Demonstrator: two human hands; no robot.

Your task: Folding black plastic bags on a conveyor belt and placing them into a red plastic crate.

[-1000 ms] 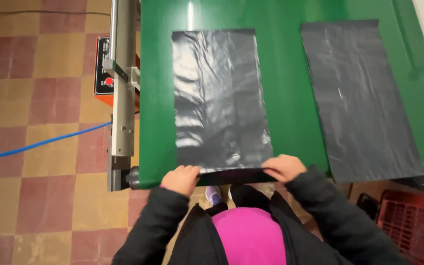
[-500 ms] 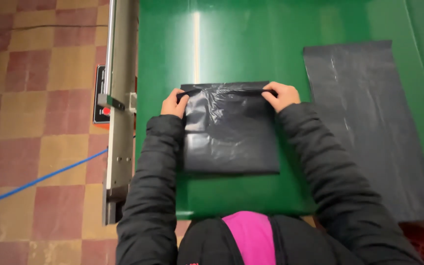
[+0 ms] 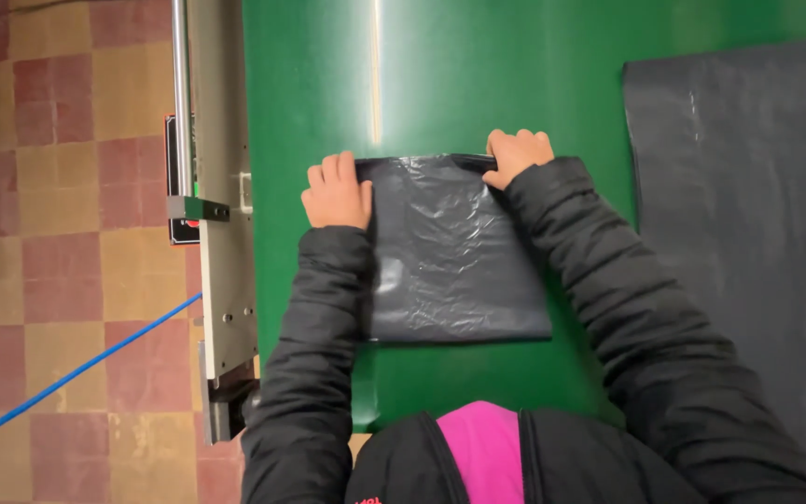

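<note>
A dark grey plastic bag [image 3: 454,252] lies folded in half on the green table [image 3: 478,84], its fold edge nearest me. My left hand [image 3: 336,192] rests flat on the bag's far left corner, fingers together. My right hand [image 3: 517,154] presses the far right corner, fingers curled over the bag's edge. Both black sleeves reach along the bag's sides.
A second dark grey bag [image 3: 748,215] lies spread flat on the table to the right. A grey metal rail [image 3: 221,261] with a bracket runs along the table's left edge. A blue cable [image 3: 67,373] crosses the red and yellow tiled floor.
The bag's near edge was lifted from the table's front and carried to the far edge, folding the bag in half. My hands now press the far corners down.
</note>
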